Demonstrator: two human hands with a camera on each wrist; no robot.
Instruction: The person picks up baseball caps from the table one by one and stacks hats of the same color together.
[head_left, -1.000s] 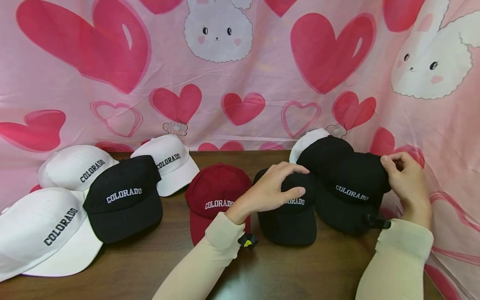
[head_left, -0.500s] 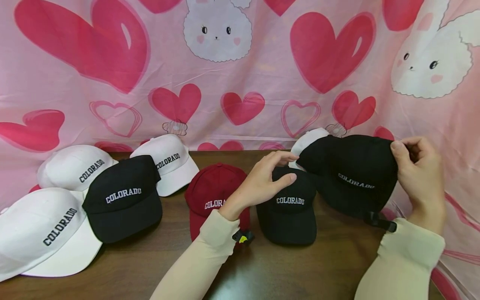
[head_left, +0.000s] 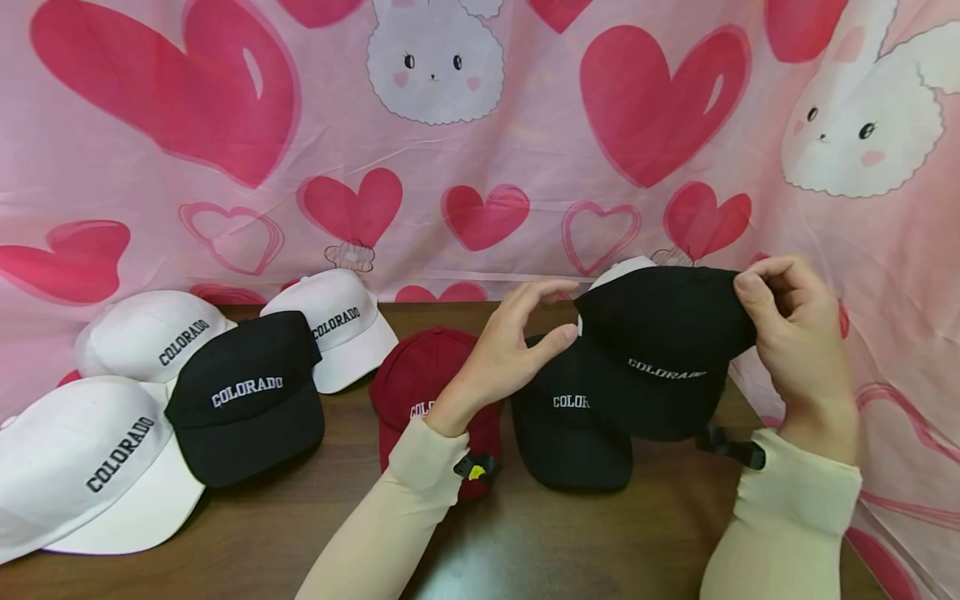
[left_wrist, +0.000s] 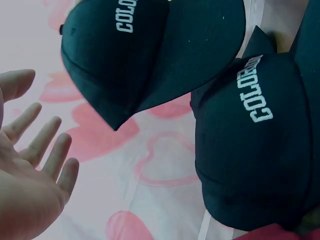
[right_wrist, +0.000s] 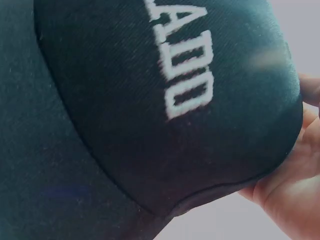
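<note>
My right hand point(head_left: 802, 358) pinches the right edge of a black baseball cap point(head_left: 667, 325) with white COLORADO lettering, holding it up off the table. In the right wrist view this cap point(right_wrist: 125, 125) fills most of the picture, and the hand point(right_wrist: 295, 185) shows at its right. My left hand point(head_left: 502, 350) hovers left of the held cap, fingers spread and apart from it; the left wrist view shows its palm point(left_wrist: 30, 185) with nothing in it. Another black cap point(head_left: 570, 454) sits on the table below, partly covered by the held one.
A red cap point(head_left: 438, 358) stands beneath my left forearm. A white cap point(head_left: 626, 268) peeks out behind the held one. Further left are a black cap point(head_left: 247, 396) and several white caps point(head_left: 153, 333). A pink heart-patterned cloth point(head_left: 465, 150) hangs behind the wooden table point(head_left: 337, 517).
My right hand has lifted the black cap and, after a short move right, carried it left over the cap below. My left hand has drifted left and up.
</note>
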